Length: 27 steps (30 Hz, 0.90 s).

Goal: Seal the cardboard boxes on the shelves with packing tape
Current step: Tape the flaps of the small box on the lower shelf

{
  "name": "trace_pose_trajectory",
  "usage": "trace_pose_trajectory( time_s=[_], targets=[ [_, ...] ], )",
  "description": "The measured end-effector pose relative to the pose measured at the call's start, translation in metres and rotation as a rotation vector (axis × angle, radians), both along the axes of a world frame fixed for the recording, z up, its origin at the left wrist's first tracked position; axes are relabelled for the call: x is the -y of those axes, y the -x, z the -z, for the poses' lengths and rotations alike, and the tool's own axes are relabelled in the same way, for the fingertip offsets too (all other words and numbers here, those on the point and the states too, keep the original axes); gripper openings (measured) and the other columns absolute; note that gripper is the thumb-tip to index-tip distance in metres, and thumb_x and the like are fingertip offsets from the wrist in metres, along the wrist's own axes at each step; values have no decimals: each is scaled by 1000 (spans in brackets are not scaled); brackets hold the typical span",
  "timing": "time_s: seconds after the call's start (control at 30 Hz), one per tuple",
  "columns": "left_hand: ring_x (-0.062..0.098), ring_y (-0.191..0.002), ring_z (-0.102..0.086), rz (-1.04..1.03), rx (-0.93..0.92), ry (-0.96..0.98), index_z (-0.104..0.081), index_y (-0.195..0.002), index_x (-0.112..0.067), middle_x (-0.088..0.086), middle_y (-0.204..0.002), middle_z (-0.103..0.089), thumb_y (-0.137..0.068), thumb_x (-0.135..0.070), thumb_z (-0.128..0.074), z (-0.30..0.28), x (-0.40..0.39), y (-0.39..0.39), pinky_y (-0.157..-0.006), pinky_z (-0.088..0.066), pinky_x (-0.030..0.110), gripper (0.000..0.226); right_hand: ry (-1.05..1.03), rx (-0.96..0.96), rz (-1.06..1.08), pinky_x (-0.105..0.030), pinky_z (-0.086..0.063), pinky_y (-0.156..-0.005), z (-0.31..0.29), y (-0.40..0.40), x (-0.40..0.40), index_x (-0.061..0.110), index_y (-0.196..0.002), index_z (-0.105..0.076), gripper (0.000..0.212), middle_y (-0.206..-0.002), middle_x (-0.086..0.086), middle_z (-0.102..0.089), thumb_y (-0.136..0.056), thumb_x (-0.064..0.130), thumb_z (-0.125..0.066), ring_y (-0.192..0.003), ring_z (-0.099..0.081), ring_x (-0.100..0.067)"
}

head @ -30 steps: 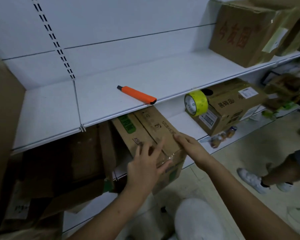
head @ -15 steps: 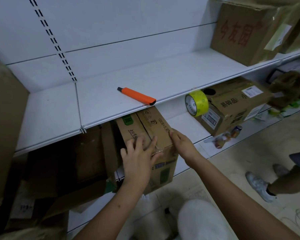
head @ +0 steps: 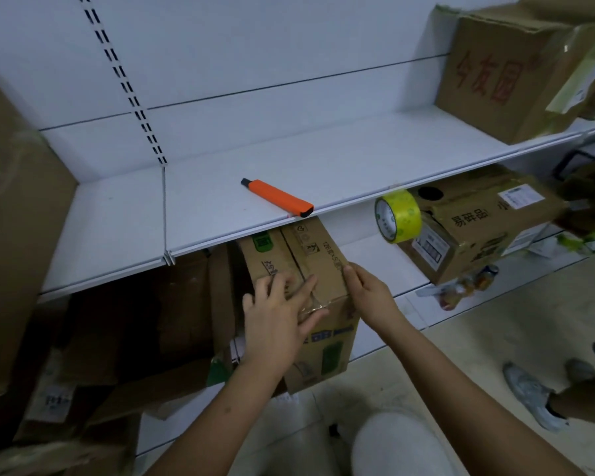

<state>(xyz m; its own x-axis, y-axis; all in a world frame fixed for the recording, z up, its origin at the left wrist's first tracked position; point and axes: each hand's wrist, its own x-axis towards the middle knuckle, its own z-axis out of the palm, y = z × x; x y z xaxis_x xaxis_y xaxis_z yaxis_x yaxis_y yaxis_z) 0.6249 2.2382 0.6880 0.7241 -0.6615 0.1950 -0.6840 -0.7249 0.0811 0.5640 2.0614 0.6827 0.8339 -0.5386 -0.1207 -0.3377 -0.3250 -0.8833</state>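
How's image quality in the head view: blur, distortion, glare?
Head view: wide-angle bend curves the white shelf edge; the right margin is smeared around the red-lettered box; the boxes under the shelf at left sit in dim shadow; clear tape glints under the left hand; the orange cutter is sharp.

Dim cool light, dark lower shelf, blurred warped edges

Upper-shelf box (head: 488, 77): red "今友园". Lower-shelf box (head: 478, 218): "易碎品". Held box (head: 320, 255): partly legible "128".
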Motion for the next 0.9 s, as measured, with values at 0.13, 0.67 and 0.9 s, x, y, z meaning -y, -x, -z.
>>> trace_pose_trajectory(
  time_s=[0.13,0.67,0.9],
  targets=[
    [20,-115,-40,31,-7,-90,-36,-149,-47,-8,-132,-44,-86,-84,-13,-13,-6,-6,-86,-35,40,77,327,192,353,-28,-44,-64,-15,15,16,22,-96,-65,23,-86,6,-64,-101,36,-48,-77,-58,-6],
    [18,-119,-39,-10,-241,151,-51,-139,-28,-3,-124,-43,-100,-46,-47,-26,57,-19,-103,-33,36,43,308,-73,147,-37,-47,-69,-89,-27,142,7,-84,-64,36,-89,-13,-68,-82,42,-76,-86,-64,-26],
    [21,-88,-67,-200,-1271,934,-61,-110,-9,7,-97,-67,-100,-32,-56,-83,177,-24,-79,-54,29,25,98,37,191,-33,-46,-94,-83,-24,152,8,-130,-56,42,-124,-6,-61,-96,32,-61,-113,-57,-22]
  ],
)
